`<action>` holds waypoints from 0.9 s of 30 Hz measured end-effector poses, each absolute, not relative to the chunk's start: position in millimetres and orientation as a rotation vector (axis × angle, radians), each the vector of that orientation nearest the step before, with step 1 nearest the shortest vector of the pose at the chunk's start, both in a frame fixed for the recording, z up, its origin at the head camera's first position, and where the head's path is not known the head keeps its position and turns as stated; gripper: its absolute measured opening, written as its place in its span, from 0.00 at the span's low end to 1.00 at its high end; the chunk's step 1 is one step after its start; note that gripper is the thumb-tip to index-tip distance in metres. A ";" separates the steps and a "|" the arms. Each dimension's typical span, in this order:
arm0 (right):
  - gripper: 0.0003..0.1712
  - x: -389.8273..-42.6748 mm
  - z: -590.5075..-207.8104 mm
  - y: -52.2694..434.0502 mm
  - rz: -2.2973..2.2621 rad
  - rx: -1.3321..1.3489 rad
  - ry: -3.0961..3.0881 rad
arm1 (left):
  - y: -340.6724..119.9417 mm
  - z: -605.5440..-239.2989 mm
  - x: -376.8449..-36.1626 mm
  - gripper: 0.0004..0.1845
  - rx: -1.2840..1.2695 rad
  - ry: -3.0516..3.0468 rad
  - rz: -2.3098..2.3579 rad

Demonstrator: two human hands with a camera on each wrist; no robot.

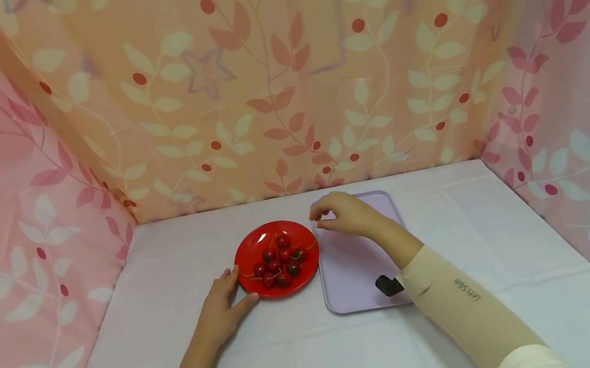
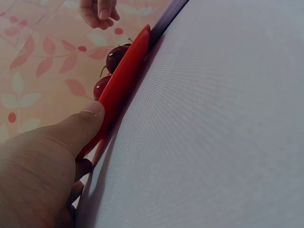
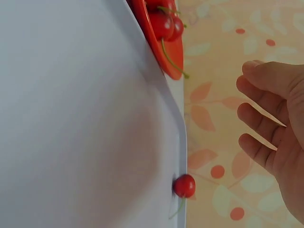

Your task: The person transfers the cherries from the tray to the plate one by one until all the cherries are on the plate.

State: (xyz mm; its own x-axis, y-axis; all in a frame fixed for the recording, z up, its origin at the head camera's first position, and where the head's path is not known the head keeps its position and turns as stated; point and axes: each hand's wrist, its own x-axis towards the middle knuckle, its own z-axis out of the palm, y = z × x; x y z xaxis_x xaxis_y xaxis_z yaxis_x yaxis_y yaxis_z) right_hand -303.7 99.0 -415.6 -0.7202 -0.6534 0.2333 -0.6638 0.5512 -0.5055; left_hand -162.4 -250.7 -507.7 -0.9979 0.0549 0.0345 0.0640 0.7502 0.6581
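My left hand holds the red plate at its left rim. In the left wrist view the thumb lies on the rim, with the other fingers partly hidden behind it. A heap of dark red cherries, several with green stems, sits on the plate. Over the far left part of the lilac tray hovers my right hand, fingers loosely bent and nothing held. One single cherry with its stem lies at the tray's edge in the right wrist view; the head view hides it behind the hand.
The plate stands close along the tray's left side on a white cloth-covered table. Patterned curtains hang behind the table and on both sides. Each forearm carries a black wrist mount over a beige sleeve.
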 end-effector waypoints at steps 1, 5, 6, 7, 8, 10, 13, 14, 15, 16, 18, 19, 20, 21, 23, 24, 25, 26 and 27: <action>0.09 -304.7 -415.1 101.6 0.914 1.148 -2.752 | -250.9 -507.7 -162.7 0.49 -0.099 -2.926 -1.105; 0.11 -308.5 -414.8 112.8 0.924 1.045 -2.763 | -251.3 -506.8 -163.5 0.49 -0.109 -2.925 -1.107; 0.11 -309.2 -415.2 115.4 0.934 1.015 -2.764 | -251.4 -506.6 -163.6 0.49 -0.112 -2.925 -1.107; 0.11 -309.9 -415.7 117.8 0.961 0.989 -2.762 | -251.6 -506.4 -163.8 0.49 -0.113 -2.923 -1.108; 0.12 -310.8 -416.5 119.9 0.994 0.963 -2.759 | -251.8 -506.1 -163.8 0.49 -0.121 -2.923 -1.101; 0.12 -312.5 -418.7 123.8 1.065 0.916 -2.756 | -252.4 -506.0 -163.9 0.49 -0.113 -2.924 -1.089; 0.13 -314.5 -422.8 129.1 1.154 0.846 -2.752 | -253.0 -506.5 -164.2 0.49 -0.110 -2.925 -1.085; 0.12 -315.4 -424.3 131.2 1.161 0.821 -2.754 | -253.1 -506.6 -164.4 0.49 -0.114 -2.927 -1.082; 0.12 -316.5 -426.3 133.4 1.157 0.802 -2.753 | -253.0 -506.5 -164.2 0.49 -0.107 -2.927 -1.092; 0.12 -317.6 -427.9 135.9 1.158 0.784 -2.749 | -252.8 -506.2 -164.1 0.49 -0.109 -2.926 -1.100; 0.11 -320.1 -431.4 140.9 1.144 0.759 -2.742 | -252.5 -505.7 -163.9 0.49 -0.115 -2.927 -1.111; 0.11 -321.1 -432.8 143.3 1.142 0.750 -2.739 | -252.2 -505.5 -163.7 0.49 -0.109 -2.927 -1.117; 0.11 -322.8 -434.8 145.8 1.132 0.743 -2.740 | -252.0 -505.2 -163.4 0.49 -0.107 -2.927 -1.119; 0.11 -324.2 -436.7 148.5 1.127 0.732 -2.739 | -252.0 -505.4 -163.1 0.49 -0.103 -2.928 -1.119; 0.12 -325.9 -439.3 153.7 1.109 0.687 -2.751 | -252.2 -506.3 -163.0 0.49 -0.110 -2.929 -1.112; 0.12 -326.4 -440.4 156.2 1.106 0.658 -2.753 | -252.2 -506.7 -162.8 0.49 -0.108 -2.927 -1.116; 0.12 -327.1 -441.7 158.5 1.098 0.630 -2.758 | -252.3 -507.2 -162.6 0.49 -0.113 -2.925 -1.115; 0.13 -327.9 -443.0 160.7 1.085 0.600 -2.764 | -252.4 -507.6 -162.3 0.49 -0.115 -2.922 -1.115; 0.13 -328.5 -443.8 162.4 1.078 0.576 -2.767 | -252.7 -507.9 -161.8 0.49 -0.118 -2.920 -1.111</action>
